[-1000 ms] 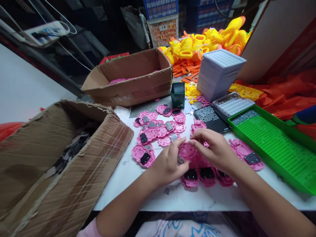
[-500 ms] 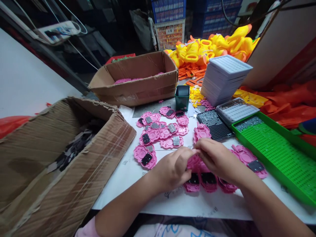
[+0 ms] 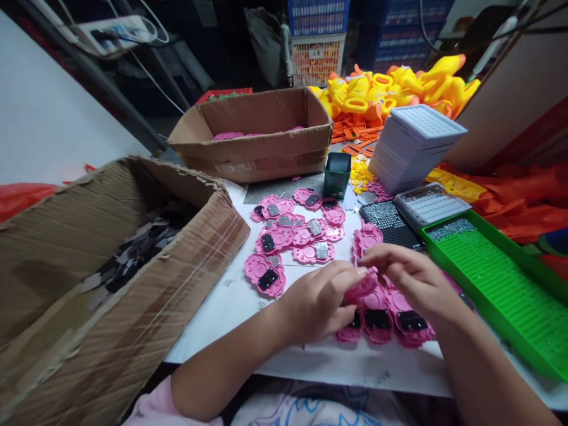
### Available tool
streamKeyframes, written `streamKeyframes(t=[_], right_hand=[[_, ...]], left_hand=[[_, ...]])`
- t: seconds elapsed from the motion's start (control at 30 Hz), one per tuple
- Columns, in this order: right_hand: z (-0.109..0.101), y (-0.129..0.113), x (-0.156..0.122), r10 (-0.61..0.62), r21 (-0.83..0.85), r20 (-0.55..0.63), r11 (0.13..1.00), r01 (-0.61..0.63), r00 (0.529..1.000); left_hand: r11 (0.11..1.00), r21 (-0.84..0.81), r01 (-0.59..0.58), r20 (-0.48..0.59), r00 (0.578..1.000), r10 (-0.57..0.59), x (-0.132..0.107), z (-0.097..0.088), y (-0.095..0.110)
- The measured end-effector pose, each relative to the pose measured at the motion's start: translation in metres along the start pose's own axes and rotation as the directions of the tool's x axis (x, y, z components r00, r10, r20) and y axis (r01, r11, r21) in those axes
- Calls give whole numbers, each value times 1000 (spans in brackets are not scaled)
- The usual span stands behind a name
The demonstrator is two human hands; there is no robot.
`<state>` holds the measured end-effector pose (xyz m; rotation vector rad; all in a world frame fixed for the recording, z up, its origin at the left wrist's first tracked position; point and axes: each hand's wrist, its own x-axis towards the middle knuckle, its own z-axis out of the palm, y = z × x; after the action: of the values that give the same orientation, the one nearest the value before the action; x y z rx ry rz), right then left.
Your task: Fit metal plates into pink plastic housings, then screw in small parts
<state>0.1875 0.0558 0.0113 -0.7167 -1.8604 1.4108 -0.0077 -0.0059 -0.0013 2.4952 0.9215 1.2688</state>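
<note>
My left hand is closed with thumb and fingers on a pink plastic shell, tilted above other shells. Close to its upper edge, my right hand has its thumb and forefinger apart, apparently holding nothing. Beneath the hands lies a row of pink shells with black covers, partly hidden by my fingers. Another pink shell rests just beyond my right fingertips. To the left, a loose group of pink shells carries black or grey rectangular pieces.
An open carton of dark flat pieces stands left; another carton holds pink parts behind. A dark green cup, black tray, white tray stack and green tray surround the work area. Yellow toys lie behind.
My right hand's fingers have spread and drawn away from the left fingertips, where both hands met before. The view has shifted slightly, and more of the shells below shows.
</note>
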Motion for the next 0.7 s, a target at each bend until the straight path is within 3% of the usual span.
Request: streamKeyframes(t=[0.07, 0.13, 0.2, 0.27, 0.3, 0.33, 0.37, 0.53, 0.6, 0.7], right_hand=[[1, -1, 6, 75, 202, -141, 978, -45, 987], [5, -5, 22, 164, 269, -199, 957, -107, 966], [12, -12, 50, 195, 137, -143, 975, -175, 970], [23, -16, 89, 158, -204, -50, 965, -165, 986], [29, -15, 111, 140, -430, -11, 893, -131, 990], [36, -12, 134, 128, -653, 18, 752, -85, 992], [42, -7, 157, 122, -723, 18, 687, -72, 992], [70, 36, 246, 177, -887, 2, 454, -80, 984], [76, 52, 265, 231, -926, -16, 365, -102, 973], [81, 67, 282, 315, -956, -19, 273, -109, 949]], left_hand=[[999, 2, -40, -70, 997, 40, 1, -1, 4], [996, 26, -82, -137, 987, 85, 2, -1, 8], [993, 59, -99, -194, 975, 109, 2, 0, 10], [993, 82, -90, -265, 958, 109, 2, 2, 12], [994, 81, -74, -307, 947, 95, 1, 2, 12], [996, 73, -52, -355, 932, 74, 1, 3, 12], [998, 58, -31, -400, 915, 51, 0, 4, 11], [997, -20, 74, -599, 797, -72, -1, 3, 11], [989, -82, 119, -652, 745, -144, -1, 2, 12], [977, -133, 166, -662, 719, -212, 0, 0, 12]])
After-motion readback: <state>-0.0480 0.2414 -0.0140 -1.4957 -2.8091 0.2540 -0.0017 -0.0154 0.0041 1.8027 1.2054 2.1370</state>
